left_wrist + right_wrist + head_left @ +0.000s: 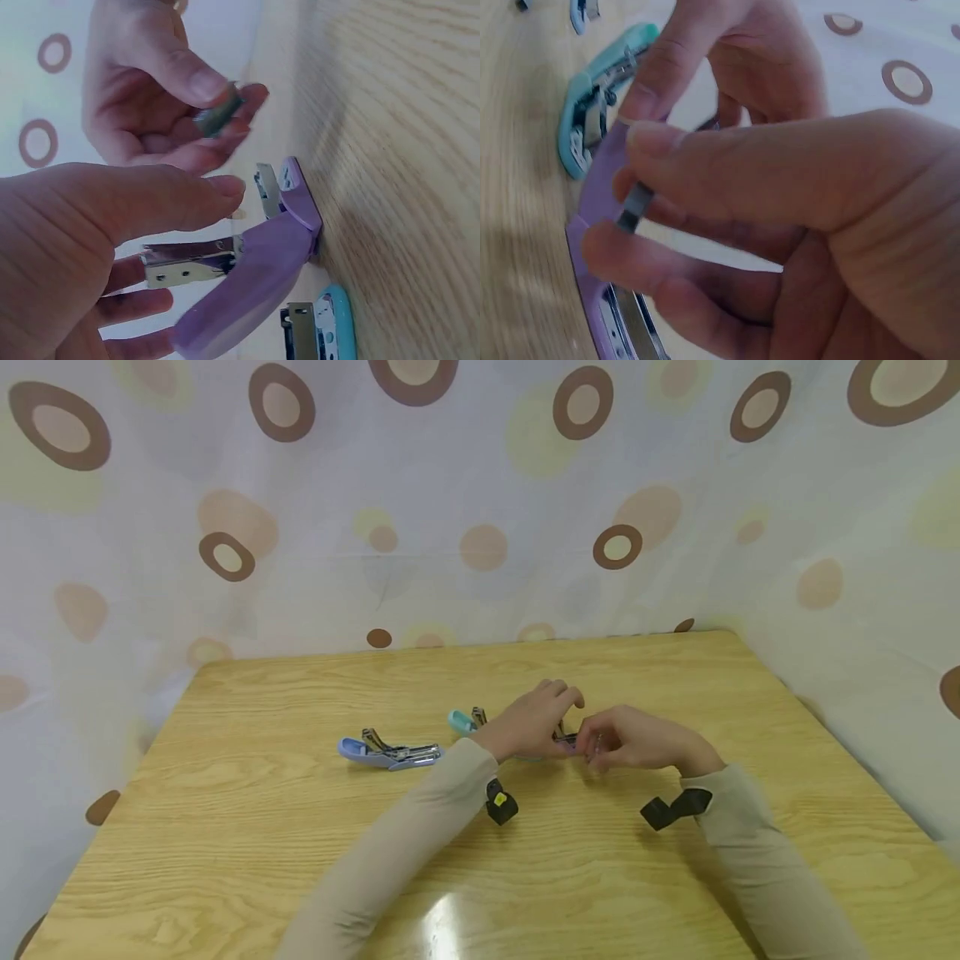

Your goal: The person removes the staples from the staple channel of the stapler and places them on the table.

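- A purple plastic stapler point(259, 281), opened on its hinge, is seen on the pale wooden table point(225, 860), near the table's middle, with its metal staple channel point(187, 262) exposed.
- The left hand point(534, 722) is placed over this stapler; in the left wrist view its thumb lies straight above the lid and its fingers reach beneath the channel. The lid appears to be propped open, but a firm grip cannot be confirmed.
- A small grey strip of staples point(217, 116) is pinched between thumb and fingertips of the right hand point(637, 742), held just above the stapler's front end and clear of it.
- Judgement: the strip is best lined up lengthwise with the channel, legs downward, and lowered level while the lid is kept wide open; a tilted strip is likely to jam or break apart.
- Both forearms, in beige sleeves, are angled inward, and the hands are brought nearly together over the stapler.
- A teal plastic stapler point(330, 330) lies just beside the purple one; a blue plastic stapler point(388, 752) lies open further to the left, well apart.
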Tool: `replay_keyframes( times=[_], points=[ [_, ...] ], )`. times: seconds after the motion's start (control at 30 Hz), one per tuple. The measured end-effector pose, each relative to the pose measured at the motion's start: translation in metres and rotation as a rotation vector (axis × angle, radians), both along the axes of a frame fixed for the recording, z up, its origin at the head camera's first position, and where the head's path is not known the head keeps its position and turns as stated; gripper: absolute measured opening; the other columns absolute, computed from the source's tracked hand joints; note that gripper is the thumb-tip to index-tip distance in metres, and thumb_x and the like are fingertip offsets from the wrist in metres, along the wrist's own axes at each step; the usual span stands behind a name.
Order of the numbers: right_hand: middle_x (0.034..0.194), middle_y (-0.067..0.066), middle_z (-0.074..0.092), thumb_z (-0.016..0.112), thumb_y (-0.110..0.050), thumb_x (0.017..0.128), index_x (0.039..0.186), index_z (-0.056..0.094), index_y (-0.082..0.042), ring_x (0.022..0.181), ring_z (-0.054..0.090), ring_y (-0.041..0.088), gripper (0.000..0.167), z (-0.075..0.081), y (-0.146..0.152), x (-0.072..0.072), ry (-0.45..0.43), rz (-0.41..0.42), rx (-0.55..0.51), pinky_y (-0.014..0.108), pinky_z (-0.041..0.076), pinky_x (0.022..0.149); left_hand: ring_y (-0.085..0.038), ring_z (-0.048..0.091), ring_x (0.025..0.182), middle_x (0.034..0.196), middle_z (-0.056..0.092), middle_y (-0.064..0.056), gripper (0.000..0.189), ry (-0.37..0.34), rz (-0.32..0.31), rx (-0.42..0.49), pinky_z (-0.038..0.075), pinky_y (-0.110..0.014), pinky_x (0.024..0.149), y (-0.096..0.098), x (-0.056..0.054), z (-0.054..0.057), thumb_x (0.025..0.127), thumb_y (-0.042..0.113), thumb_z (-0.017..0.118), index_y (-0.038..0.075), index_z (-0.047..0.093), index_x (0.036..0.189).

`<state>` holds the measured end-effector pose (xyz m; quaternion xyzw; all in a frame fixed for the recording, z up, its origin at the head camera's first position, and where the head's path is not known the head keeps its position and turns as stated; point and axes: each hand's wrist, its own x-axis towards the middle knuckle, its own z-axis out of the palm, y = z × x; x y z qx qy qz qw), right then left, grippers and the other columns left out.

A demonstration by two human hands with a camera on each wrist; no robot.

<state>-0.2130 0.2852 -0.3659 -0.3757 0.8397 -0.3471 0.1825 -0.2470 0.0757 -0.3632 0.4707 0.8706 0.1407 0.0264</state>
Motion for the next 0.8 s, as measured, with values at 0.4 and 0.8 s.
replay_keyframes(
  times=[0.4,0.8],
  points=[
    [0.074,-0.008,0.059,0.072,-0.007,0.085,0.087,0.066,-0.008,0.064,0.049,-0.001,0.006,-0.017,-0.043,0.009,0.169,-0.023,0.096,0.020,0.045,0.059,-0.023,0.041,0.124,0.133,0.045,-0.007,0.051,0.090,-0.047,0.167,0.040,-0.040,0.101,-0.036,0.019,0.007,0.088,0.031,0.071,0.007,0.048,0.126],
    [0.077,-0.005,0.059,0.071,-0.006,0.085,0.088,0.066,-0.007,0.065,0.047,-0.001,0.006,-0.035,-0.076,0.013,0.225,0.011,0.084,0.019,0.045,0.060,-0.027,0.044,0.124,0.133,0.046,-0.011,0.046,0.131,-0.011,0.224,0.040,-0.045,0.101,-0.073,0.025,-0.004,0.087,0.021,0.071,0.005,0.050,0.125]
  ],
)
